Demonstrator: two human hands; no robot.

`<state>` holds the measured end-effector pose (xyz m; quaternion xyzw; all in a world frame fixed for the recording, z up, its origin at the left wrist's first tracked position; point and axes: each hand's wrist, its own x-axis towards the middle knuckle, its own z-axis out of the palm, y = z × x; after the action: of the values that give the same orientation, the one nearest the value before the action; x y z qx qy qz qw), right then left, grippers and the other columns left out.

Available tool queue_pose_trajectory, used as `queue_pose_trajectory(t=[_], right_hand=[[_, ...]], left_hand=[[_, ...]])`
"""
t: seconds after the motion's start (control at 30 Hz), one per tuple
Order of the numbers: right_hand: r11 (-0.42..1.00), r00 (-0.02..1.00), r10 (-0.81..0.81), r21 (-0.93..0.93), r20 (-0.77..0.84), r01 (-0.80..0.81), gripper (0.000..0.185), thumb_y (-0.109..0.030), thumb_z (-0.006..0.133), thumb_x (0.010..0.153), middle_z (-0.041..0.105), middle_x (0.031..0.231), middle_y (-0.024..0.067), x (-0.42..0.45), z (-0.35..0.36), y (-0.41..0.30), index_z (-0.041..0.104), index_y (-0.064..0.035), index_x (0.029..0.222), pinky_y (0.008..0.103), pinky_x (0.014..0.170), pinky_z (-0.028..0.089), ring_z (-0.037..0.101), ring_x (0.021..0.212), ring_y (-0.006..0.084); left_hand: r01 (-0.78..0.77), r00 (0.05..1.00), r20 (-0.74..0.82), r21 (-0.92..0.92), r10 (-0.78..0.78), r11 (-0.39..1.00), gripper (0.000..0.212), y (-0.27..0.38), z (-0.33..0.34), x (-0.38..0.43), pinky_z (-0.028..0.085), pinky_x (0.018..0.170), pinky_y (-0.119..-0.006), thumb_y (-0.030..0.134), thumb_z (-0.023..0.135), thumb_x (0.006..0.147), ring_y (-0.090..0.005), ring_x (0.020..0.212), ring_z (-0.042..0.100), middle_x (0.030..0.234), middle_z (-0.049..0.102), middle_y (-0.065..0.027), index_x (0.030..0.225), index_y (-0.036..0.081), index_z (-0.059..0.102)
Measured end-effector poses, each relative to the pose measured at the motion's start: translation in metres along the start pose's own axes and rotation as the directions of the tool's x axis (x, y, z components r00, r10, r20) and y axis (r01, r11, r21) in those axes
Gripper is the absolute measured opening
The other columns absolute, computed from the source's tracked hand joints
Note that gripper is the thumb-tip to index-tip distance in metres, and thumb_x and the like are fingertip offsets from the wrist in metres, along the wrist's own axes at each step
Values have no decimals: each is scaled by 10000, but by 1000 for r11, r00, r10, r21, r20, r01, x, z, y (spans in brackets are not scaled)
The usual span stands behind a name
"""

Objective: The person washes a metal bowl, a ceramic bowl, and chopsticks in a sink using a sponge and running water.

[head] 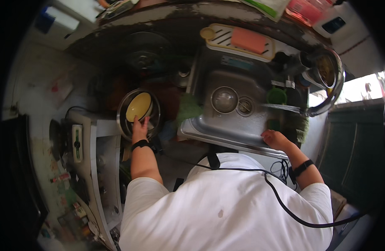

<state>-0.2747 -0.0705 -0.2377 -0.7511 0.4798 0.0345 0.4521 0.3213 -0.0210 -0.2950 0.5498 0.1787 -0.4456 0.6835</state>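
Note:
My left hand grips the near rim of a yellow-lined bowl. The bowl is tilted in or just over a round stainless steel basin to the left of the sink. My right hand is at the right front of the stainless steel sink, its fingers loosely curled; whether anything small is in them I cannot tell. A round metal bowl lies in the sink beside the drain strainer. Water streams from the curved faucet into the sink's right side.
A pink sponge or cloth rests on a slotted tray behind the sink. A green cloth hangs by the sink's left edge. At right is a green round container. A black cable crosses my white shirt. White shelving stands left.

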Motion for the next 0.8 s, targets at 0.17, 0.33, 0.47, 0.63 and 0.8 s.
queue_pose_trajectory(t=[0.17,0.33,0.47,0.63,0.8], right_hand=[[990,990,135,44,39,-136,230,-140,497,755,595,858,103,2,1,-13,551,-85,971,322,729,436,559,821,259],[983,989,145,112,15,-145,243,-141,484,754,596,870,103,-4,9,-10,547,-80,981,321,735,435,559,820,263],[981,991,129,146,-31,-124,245,-151,474,748,593,874,114,-11,20,4,555,-79,967,329,714,442,565,793,269],[987,976,122,128,-182,-100,233,-178,491,728,592,846,121,-35,27,17,567,-101,934,366,705,443,565,800,284],[948,941,231,274,-247,-160,252,-172,512,739,595,868,107,-83,28,20,547,-98,977,350,725,438,563,831,266]], left_hand=[[-145,919,-321,264,228,954,534,-10,15,-18,475,779,-406,289,552,786,-337,1034,443,1177,416,-171,1188,-16,374],[-449,774,-117,591,622,670,421,-29,87,-82,403,815,-344,164,534,783,-251,974,477,1063,497,-123,1170,52,413],[-801,593,691,456,413,387,206,-92,165,-86,402,751,-257,49,531,765,-156,828,503,943,540,-53,970,39,515],[-830,554,830,544,-66,-120,482,-217,212,-32,379,884,-342,144,638,622,-282,1030,488,1100,520,-159,1075,33,515],[-563,771,520,826,-367,-14,429,-255,190,1,436,781,-374,190,585,724,-270,969,504,1094,506,-98,1117,59,471]])
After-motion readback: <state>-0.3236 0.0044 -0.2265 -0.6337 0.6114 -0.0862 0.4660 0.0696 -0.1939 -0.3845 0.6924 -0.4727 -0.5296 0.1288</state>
